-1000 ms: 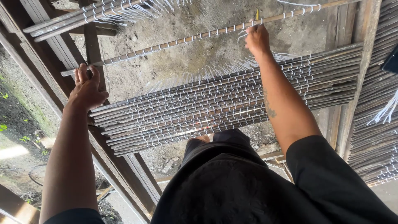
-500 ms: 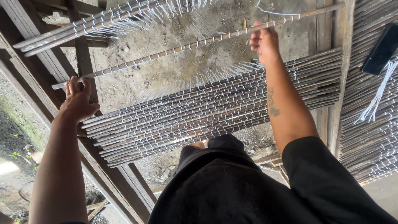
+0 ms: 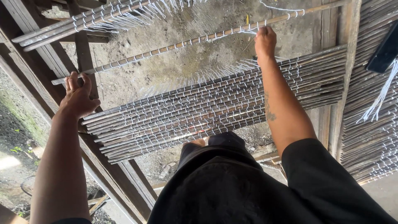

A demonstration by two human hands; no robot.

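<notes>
Across the upper middle of the frame a single slat [image 3: 174, 45], bound at intervals with white string, runs slantwise from left to upper right, and both hands work at its two ends. At the upper right the right hand [image 3: 265, 41] has its grip closed on the slat where loose white string [image 3: 282, 9] trails off — a hold that looks meant to steady that end while the string is handled. At the left the left hand [image 3: 78, 97] is raised with fingers spread and loose, touching or just beside the slat's low end near a dark wooden post [image 3: 83, 54]; whether it presses the slat I cannot tell. Below the slat, well apart from it, lies the woven mat [image 3: 199, 116] of many slats already tied side by side, its white fringe pointing up toward the single one. Another bundle of tied slats [image 3: 83, 20] sits at the upper left, more matting [image 3: 373, 137] at the right edge, with a dark flat object [image 3: 383, 52] lying on it. Nothing stands between slat and mat — only bare concrete floor [image 3: 174, 70].
</notes>
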